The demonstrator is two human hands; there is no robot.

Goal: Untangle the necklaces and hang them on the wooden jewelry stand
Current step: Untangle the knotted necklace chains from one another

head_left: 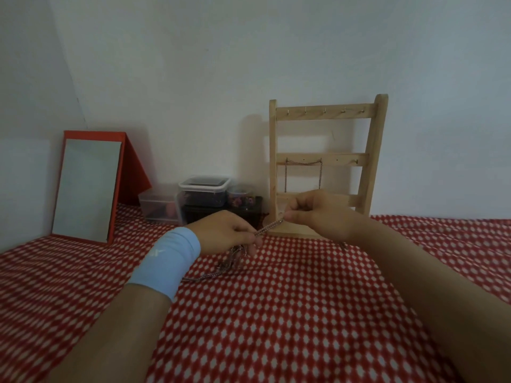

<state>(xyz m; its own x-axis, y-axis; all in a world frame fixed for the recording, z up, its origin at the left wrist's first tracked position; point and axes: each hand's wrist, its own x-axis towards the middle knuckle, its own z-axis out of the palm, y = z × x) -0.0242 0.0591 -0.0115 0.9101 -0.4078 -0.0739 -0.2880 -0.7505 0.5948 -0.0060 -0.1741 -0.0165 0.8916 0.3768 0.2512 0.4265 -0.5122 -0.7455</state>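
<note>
Over red cloth, both hands stretch thin tangled chains.

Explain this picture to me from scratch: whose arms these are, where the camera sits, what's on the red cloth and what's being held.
There is no machine here. The one picture comes from a camera worn on a person's head, looking forward and down, so the two arms reaching in from the bottom are that person's own. The left hand, with a light blue wristband, and the right hand each pinch a stretch of chain pulled between them. The rest of the tangled necklaces trails from the left grip down onto the red and white patterned cloth. Behind the hands stands the wooden jewelry stand against the wall, with one necklace already hanging from its middle bar. To the left are plastic containers and a red-framed mirror.
</note>
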